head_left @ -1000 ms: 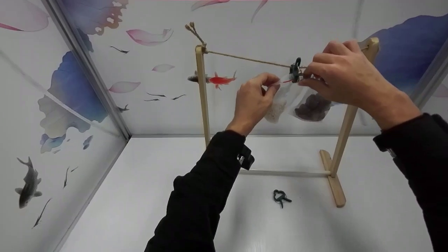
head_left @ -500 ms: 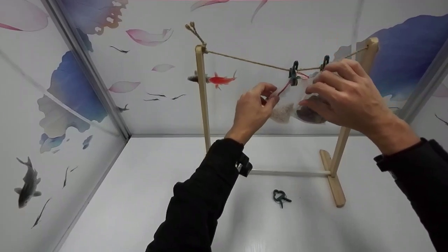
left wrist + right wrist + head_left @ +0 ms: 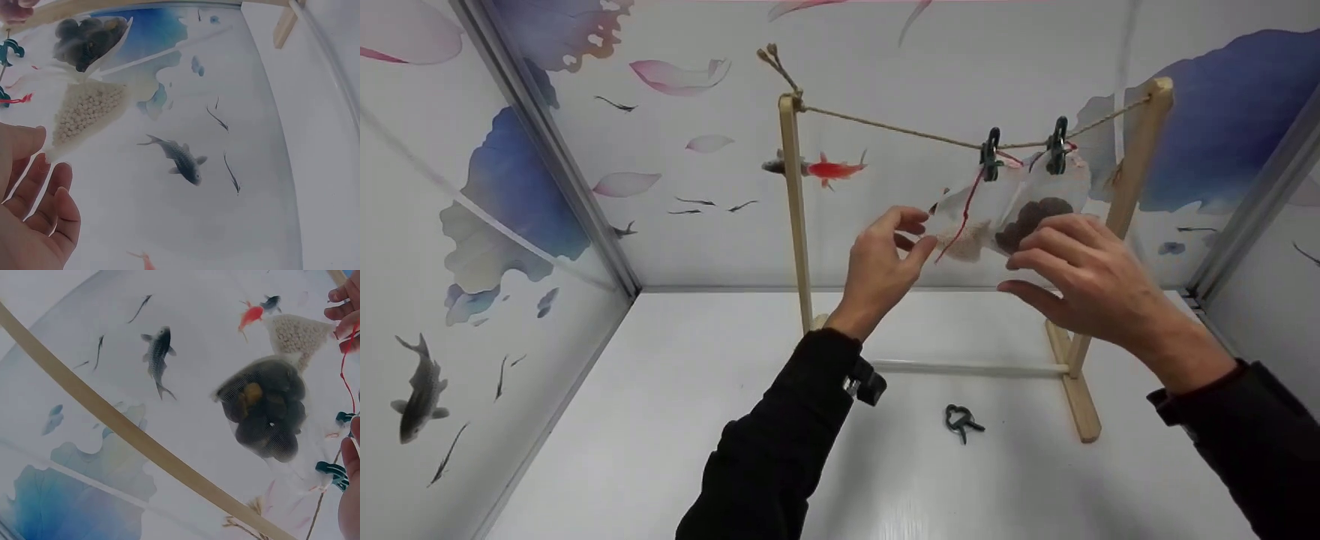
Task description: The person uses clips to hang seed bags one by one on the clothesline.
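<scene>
Since the earlier head frame, our left hand [image 3: 885, 268] has dropped off the red cord [image 3: 965, 213] and our right hand [image 3: 1084, 281] has sunk lower too. At centre, the left, relaxed and holding nothing, is just beside the bag of pale pellets [image 3: 976, 240], hung right of centre from a clip [image 3: 990, 156] on the rope [image 3: 885, 125]. Farther right, the bag of dark stones [image 3: 1041, 213] hangs from a second clip [image 3: 1057, 146], our right hand before it, loosely bent, gripping nothing.

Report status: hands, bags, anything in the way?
Left hand, right hand: gripping nothing. Stone bag, bead bag: clipped on rope. Loose clip on table; nothing apparent in the way.
</scene>
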`<state>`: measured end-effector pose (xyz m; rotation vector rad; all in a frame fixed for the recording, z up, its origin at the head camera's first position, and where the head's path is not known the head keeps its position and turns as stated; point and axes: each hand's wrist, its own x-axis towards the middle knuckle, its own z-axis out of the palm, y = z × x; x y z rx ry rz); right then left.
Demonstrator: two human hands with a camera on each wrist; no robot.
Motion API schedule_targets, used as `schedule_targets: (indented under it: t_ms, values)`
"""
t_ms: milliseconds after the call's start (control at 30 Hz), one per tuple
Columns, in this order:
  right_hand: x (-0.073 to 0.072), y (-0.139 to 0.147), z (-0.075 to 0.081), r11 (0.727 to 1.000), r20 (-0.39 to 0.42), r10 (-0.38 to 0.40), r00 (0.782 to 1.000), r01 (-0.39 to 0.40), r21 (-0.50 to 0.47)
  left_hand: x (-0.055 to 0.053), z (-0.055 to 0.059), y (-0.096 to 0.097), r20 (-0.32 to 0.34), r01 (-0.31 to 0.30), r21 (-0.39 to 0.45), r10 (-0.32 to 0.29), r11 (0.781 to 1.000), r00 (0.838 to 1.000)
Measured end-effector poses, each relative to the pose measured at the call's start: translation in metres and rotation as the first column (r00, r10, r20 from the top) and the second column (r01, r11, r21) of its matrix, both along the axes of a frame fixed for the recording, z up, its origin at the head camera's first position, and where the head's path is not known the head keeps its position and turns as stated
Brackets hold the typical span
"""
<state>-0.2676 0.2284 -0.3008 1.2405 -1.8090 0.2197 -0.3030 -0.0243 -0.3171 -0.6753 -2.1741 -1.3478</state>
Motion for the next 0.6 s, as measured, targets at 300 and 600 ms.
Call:
schedule_targets:
  t_ms: [300, 600]
  values:
    - [-0.003, 0.007, -0.049, 0.997, 0.169, -0.027, 0.985, 0.014, 0.074, 0.01, -0.026, -0.009, 0.037, 0.033, 0.055, -0.035, 0.998, 0.999]
    - [0.018, 0.001, -0.089, 0.958, 0.574, -0.283, 0.768, 0.25, 0.139, 0.027, -0.08, -0.017, 0.101, -0.002, 0.032, -0.002, 0.999, 0.995]
